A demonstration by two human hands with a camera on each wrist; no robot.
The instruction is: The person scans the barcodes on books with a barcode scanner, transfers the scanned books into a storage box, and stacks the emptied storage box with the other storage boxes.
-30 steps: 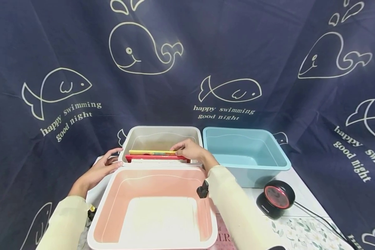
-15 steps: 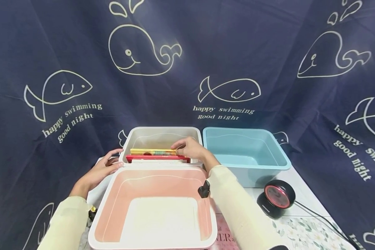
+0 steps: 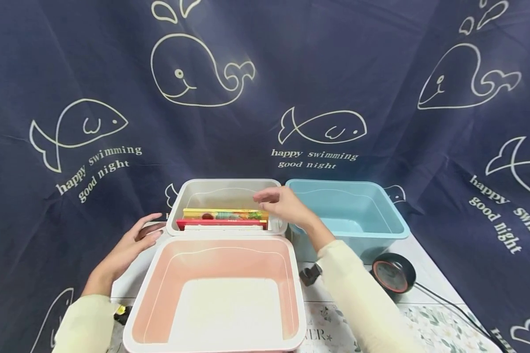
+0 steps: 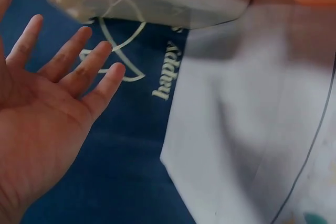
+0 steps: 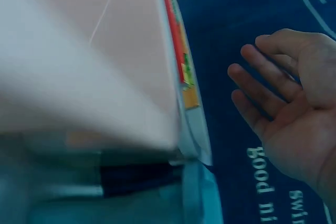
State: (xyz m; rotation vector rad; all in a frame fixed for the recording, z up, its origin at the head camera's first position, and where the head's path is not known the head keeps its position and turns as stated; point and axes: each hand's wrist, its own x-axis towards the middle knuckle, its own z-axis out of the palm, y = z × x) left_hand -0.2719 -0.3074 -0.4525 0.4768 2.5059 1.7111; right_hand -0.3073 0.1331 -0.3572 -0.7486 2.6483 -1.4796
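Note:
Inside the light grey bin [image 3: 194, 184] at the back, thin books stand on edge near the front wall. A yellow book [image 3: 225, 214] with colourful pictures is behind a red one [image 3: 223, 222], and white edges [image 3: 223, 227] show in front. My right hand [image 3: 289, 207] hovers over the bin's right side, fingers loosely bent and holding nothing; the right wrist view shows its bare palm. My left hand [image 3: 125, 250] is in the air left of the bins, fingers spread, apart from the grey rim. Its palm is bare in the left wrist view.
A pink bin [image 3: 229, 262] with a pale bottom stands in front of the grey one. To the right is a blue bin [image 3: 349, 235]. A round black device [image 3: 394, 274] with a cable sits on the floral-patterned table [image 3: 428, 326]. Dark blue printed cloth [image 3: 265, 59] hangs behind.
My right hand has let go of the yellow book and moved up and right. The book leans so more of its cover shows. My left hand has left the grey rim, moving left.

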